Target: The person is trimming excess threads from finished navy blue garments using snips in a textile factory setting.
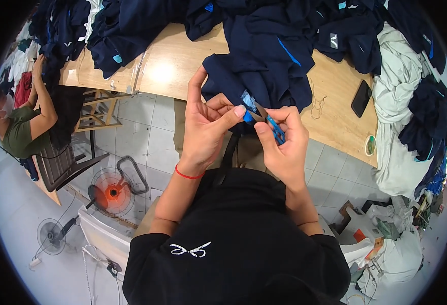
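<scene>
A dark navy garment [264, 56] hangs over the table's near edge toward me. My left hand [209, 114] pinches its edge, with the thumb beside a small light-blue patch [249, 101] and a bright blue bit of cloth. In my right hand [287, 133] are small thread snips [276, 131] with blue handles. Their blades point up and left, right beside the blue patch. Whether the blades touch a thread is too small to tell.
Piles of navy garments [127, 25] line the wooden table's [172, 61] far side. A black phone [361, 98] and loose thread lie at right, near pale cloth [398, 71]. At left another person [30, 117] handles garments; an orange-centred fan [112, 193] stands on the floor.
</scene>
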A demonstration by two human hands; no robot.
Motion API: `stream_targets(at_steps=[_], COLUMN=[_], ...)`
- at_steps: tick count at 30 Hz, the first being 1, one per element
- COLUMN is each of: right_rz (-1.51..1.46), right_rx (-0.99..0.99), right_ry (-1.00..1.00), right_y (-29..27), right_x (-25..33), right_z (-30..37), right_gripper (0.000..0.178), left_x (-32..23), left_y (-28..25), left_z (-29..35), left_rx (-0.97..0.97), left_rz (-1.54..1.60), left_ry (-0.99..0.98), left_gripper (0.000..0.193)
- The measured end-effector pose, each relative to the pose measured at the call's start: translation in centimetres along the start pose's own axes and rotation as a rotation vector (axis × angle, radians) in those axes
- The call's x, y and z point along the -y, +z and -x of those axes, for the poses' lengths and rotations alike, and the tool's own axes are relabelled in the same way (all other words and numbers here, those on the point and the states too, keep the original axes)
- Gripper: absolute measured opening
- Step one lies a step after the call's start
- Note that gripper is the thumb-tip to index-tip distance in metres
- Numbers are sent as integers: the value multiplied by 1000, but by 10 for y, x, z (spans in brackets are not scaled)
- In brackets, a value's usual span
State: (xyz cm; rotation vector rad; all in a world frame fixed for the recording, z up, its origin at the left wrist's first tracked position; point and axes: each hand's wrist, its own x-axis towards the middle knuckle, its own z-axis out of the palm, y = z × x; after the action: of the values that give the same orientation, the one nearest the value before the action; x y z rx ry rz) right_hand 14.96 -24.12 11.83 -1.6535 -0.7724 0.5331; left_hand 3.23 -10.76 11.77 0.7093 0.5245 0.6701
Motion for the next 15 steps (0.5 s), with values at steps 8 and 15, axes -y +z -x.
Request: stream_targets(at_steps=[8,15], right_rz=[1,-37], right_rx=[26,38], right_ry=[-37,-41], right_y=[2,0], right_x=[3,0], right_z=[-3,-6], right_gripper=[29,26], left_x=[5,5], left_y=[1,0], left_z=[4,5], left_rx=[-33,-26], left_rz=[-5,-30], left_ry=[27,26], left_gripper=[101,101])
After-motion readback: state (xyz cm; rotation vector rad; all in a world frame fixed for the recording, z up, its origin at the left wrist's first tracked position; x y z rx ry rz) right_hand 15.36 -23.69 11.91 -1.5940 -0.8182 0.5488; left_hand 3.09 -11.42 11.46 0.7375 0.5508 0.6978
